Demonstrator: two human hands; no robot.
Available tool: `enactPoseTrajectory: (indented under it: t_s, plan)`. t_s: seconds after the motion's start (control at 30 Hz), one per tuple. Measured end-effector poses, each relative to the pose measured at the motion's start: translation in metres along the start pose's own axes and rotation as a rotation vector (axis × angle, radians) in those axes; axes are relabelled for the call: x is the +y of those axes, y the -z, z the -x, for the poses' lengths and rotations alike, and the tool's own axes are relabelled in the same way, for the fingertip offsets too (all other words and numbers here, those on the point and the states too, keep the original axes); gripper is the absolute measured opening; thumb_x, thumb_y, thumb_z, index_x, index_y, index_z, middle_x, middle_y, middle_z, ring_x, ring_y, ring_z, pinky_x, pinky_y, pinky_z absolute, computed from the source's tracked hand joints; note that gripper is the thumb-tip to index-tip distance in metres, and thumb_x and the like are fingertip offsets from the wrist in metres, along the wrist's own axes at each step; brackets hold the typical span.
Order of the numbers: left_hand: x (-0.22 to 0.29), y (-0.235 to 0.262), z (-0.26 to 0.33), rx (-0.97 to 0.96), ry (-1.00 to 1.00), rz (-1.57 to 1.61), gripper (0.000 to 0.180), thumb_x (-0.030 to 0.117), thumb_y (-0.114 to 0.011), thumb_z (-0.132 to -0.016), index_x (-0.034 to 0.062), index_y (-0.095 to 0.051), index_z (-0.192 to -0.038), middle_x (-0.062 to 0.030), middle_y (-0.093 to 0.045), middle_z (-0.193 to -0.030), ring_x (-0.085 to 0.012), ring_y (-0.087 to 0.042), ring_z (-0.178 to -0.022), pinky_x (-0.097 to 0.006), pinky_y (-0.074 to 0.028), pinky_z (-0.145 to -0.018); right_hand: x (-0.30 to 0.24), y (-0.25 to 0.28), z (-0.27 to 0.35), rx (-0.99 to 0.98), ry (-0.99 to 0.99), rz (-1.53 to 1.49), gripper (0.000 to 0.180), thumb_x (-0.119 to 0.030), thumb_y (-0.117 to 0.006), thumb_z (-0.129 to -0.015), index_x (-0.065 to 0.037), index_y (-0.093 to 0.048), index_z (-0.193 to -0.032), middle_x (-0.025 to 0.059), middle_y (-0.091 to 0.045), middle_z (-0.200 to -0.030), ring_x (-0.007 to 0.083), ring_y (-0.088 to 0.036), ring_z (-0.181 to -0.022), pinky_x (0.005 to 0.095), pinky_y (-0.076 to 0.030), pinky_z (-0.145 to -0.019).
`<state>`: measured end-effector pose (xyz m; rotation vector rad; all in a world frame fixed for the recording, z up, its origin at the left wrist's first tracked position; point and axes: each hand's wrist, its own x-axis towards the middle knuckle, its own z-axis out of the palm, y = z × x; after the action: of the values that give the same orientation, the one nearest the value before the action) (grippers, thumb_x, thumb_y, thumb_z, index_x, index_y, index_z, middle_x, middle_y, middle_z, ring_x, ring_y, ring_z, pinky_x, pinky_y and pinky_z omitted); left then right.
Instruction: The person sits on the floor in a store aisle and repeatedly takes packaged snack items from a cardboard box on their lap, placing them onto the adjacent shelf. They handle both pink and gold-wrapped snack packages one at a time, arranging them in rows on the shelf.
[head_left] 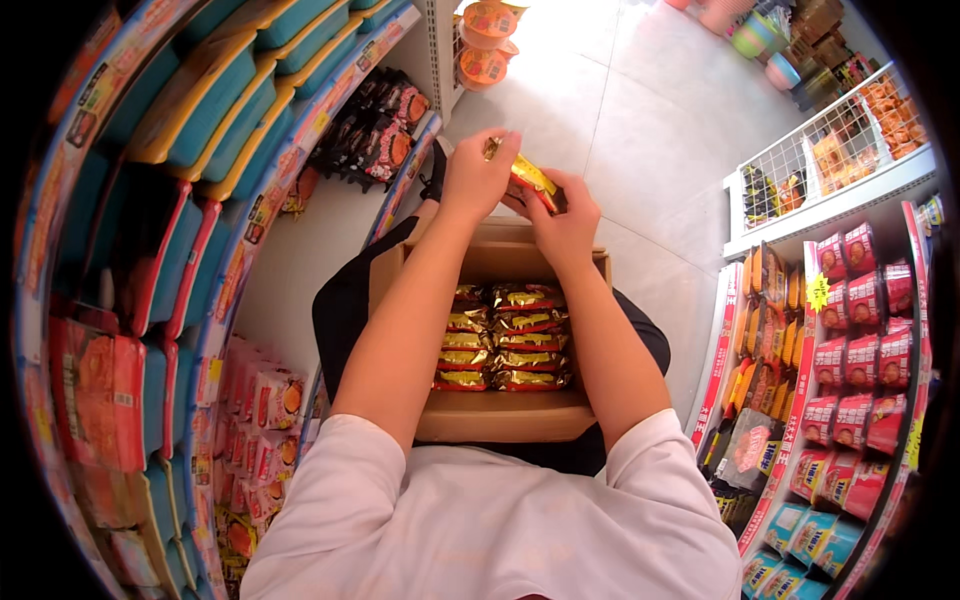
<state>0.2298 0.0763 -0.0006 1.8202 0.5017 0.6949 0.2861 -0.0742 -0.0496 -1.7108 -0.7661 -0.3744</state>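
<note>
Above the far edge of an open cardboard box (500, 424), I hold a shiny yellow-and-red foil packet (531, 177) between both hands. My left hand (478, 172) is closed round its left end, and some gold foil shows between the fingers. The fingers of my right hand (562, 215) are closed on its right end, thumb on the near side. Part of the packet is hidden by my hands. Below them in the box, between my forearms, lie several gold foil packets (497, 345) stacked in two columns.
Shelves curve along my left with teal-and-yellow packages (205, 105), pink packets (275, 400) and dark snack bags (378, 120). At right stands a rack of red packets (850, 350) beneath a white wire basket (825, 150). Orange tubs (487, 45) hang beyond my hands, over a grey tiled floor (640, 130).
</note>
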Motion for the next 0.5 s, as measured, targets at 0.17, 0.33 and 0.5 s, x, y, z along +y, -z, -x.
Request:
enactPoseTrajectory:
  t_s: [0.17,0.33,0.5]
  plan:
    - [-0.053,-0.009,0.0,-0.044,0.033,0.233,0.045,0.034,-0.061,-0.104,-0.0058,-0.073,-0.121,-0.0198,-0.078,-0.107,-0.0251,-0.074,-0.102,-0.035,-0.054,-0.091,0.007,0.0,-0.001,-0.048,-0.006,-0.042,0.032,-0.004,-0.082,-0.08,-0.003,-0.072,-0.11,0.0151,-0.073,-0.101,0.0324,-0.073,-0.091,0.0389,-0.058,-0.081]
    - [-0.049,-0.006,0.003,-0.06,0.053,0.198,0.046,0.033,-0.051,-0.11,-0.0057,-0.073,-0.123,-0.0186,-0.078,-0.108,-0.0231,-0.074,-0.1,-0.035,-0.054,-0.091,0.013,0.002,-0.007,-0.118,-0.001,-0.041,0.029,-0.001,-0.082,-0.087,0.001,-0.07,-0.113,0.0121,-0.075,-0.104,0.0155,-0.072,-0.095,0.0298,-0.057,-0.084]
    - [-0.046,-0.005,0.004,-0.002,0.055,0.15,0.05,0.03,-0.041,-0.112,-0.0069,-0.073,-0.12,-0.0203,-0.078,-0.109,-0.0283,-0.075,-0.099,-0.038,-0.054,-0.092,0.011,-0.003,-0.004,-0.091,-0.169,-0.027,0.034,-0.005,-0.085,-0.085,0.002,-0.069,-0.115,0.0133,-0.076,-0.105,0.0175,-0.073,-0.096,0.0309,-0.058,-0.085]
